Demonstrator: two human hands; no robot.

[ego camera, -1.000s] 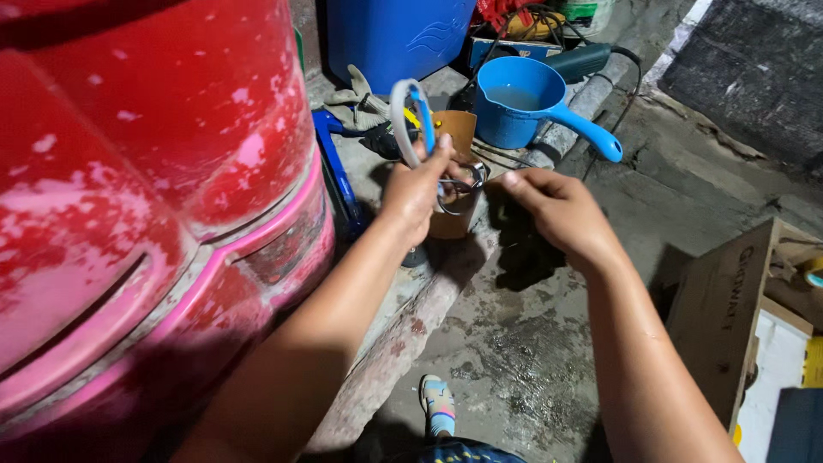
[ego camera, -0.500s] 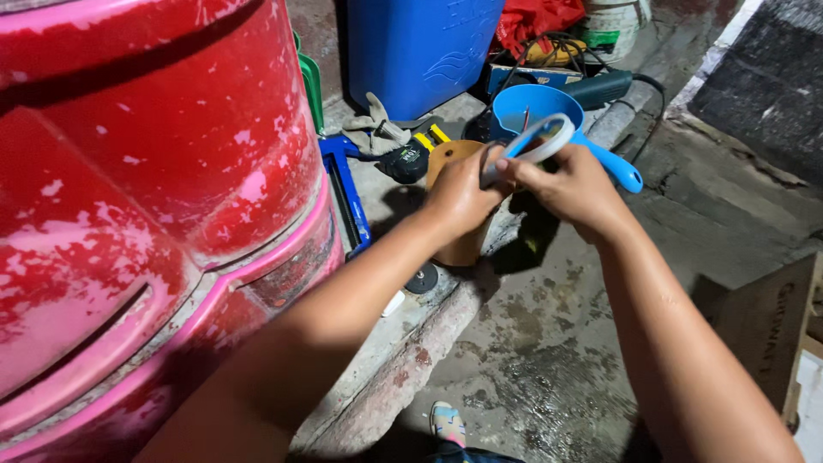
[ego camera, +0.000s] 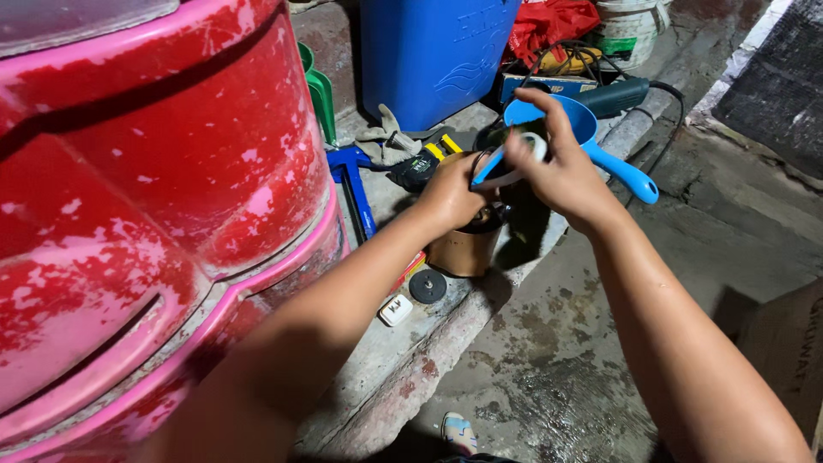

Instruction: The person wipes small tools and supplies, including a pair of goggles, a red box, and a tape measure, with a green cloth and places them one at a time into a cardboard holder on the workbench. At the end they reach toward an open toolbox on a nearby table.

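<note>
Both hands meet on a blue-and-white strap above a brown can.

Left hand (ego camera: 453, 193) is closed, fingers curled around the near end of the strap (ego camera: 506, 167) — right hand (ego camera: 557, 163) pinches its far end between thumb and fingers, index finger lifted and stretched out. The strap bridges the two hands. The brown can (ego camera: 463, 249) stands just under the left hand on the concrete ledge. A blue dipper (ego camera: 600, 146) sits just beyond the right hand — a red barrel (ego camera: 154, 197) fills the space left of the left forearm.
</note>
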